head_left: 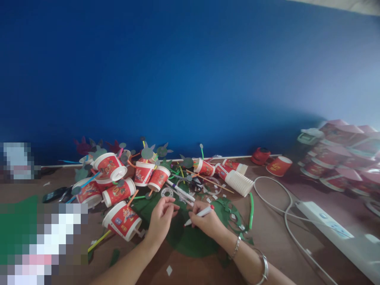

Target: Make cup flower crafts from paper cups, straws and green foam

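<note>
My right hand is closed round a white marker pen with a red cap end, its tip pointing left and down onto a sheet of dark green paper on the brown table. My left hand rests on the same green sheet just left of the pen tip, fingers curled in a pinch; what they hold is hidden. Two bracelets sit on my right wrist.
A heap of red-and-white paper cups with coloured straws and paper shapes lies behind my hands. A stack of white cups lies on its side. A white cable and power strip run at right. Blue wall behind.
</note>
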The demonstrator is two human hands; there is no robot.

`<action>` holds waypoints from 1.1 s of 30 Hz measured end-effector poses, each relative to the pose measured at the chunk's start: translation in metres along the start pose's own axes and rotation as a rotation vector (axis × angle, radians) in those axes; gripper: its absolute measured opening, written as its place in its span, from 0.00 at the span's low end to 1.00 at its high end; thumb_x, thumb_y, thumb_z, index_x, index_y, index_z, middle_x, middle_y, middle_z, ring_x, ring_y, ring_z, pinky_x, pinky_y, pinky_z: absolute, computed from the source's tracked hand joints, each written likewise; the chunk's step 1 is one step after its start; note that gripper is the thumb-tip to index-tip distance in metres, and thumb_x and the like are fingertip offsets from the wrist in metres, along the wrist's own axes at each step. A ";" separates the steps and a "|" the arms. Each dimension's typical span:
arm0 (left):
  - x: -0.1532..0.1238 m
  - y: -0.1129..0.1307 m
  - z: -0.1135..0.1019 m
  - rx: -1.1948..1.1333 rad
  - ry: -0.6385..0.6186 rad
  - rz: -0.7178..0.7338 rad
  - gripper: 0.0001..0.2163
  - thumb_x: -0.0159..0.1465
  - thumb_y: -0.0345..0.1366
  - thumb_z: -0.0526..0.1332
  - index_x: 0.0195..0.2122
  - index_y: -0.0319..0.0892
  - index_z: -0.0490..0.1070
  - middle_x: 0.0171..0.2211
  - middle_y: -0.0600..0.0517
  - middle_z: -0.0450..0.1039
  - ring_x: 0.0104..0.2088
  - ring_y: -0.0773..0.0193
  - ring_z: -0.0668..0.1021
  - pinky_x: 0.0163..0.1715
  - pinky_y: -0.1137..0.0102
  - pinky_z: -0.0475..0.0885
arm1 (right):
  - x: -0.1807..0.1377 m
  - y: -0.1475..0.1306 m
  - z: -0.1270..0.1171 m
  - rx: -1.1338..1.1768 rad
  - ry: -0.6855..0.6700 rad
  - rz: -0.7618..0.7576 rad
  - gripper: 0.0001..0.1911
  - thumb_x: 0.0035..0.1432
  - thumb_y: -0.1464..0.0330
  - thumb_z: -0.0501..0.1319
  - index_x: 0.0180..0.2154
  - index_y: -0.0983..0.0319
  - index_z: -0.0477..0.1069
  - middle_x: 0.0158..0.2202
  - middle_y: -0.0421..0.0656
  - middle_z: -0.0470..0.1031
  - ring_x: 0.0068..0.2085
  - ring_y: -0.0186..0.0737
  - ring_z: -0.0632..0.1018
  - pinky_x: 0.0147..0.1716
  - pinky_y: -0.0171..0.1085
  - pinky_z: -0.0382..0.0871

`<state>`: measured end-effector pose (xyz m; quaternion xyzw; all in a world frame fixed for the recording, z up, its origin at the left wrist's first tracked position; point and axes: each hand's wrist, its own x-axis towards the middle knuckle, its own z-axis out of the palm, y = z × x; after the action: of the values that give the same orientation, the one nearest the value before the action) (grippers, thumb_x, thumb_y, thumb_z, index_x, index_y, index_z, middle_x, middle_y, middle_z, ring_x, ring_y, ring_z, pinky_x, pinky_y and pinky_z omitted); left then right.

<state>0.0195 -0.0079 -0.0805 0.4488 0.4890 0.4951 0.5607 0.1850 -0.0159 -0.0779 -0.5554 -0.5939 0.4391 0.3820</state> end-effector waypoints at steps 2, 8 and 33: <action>0.000 -0.001 0.000 0.003 -0.003 0.002 0.09 0.55 0.38 0.59 0.35 0.40 0.67 0.27 0.51 0.75 0.35 0.59 0.78 0.37 0.64 0.74 | 0.002 0.000 -0.001 0.124 0.024 0.017 0.12 0.49 0.65 0.58 0.19 0.60 0.58 0.12 0.35 0.67 0.16 0.31 0.67 0.17 0.29 0.56; 0.000 -0.001 0.000 -0.012 0.007 -0.007 0.09 0.55 0.38 0.59 0.35 0.40 0.67 0.27 0.51 0.75 0.35 0.59 0.78 0.38 0.64 0.74 | 0.007 0.000 -0.010 0.277 0.158 0.073 0.16 0.51 0.58 0.58 0.20 0.60 0.58 0.11 0.34 0.65 0.14 0.28 0.61 0.15 0.29 0.51; 0.000 0.001 0.001 -0.023 0.016 -0.025 0.10 0.54 0.39 0.60 0.35 0.41 0.68 0.27 0.51 0.75 0.36 0.58 0.78 0.38 0.64 0.74 | 0.006 0.002 -0.008 0.169 0.163 -0.007 0.15 0.51 0.60 0.59 0.20 0.60 0.59 0.13 0.35 0.67 0.17 0.31 0.65 0.17 0.30 0.59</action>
<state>0.0204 -0.0083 -0.0798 0.4321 0.4934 0.4971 0.5681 0.1925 -0.0093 -0.0776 -0.5530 -0.5237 0.4397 0.4760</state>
